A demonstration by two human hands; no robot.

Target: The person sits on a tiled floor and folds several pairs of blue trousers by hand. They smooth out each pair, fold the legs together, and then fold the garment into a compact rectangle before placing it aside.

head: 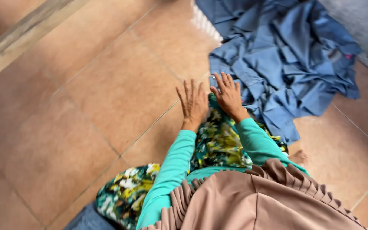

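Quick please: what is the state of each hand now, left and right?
Left hand: open, flat, fingers spread, holding nothing, by the floral fabric.
Right hand: open, flat, holding nothing, at the edge of the blue cloth pile.

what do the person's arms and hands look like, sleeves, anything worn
Both arms wear long, close-fitting teal green sleeves that end at the wrists. The left hand and right hand are bare: no gloves, and no rings or bracelets that can be made out.
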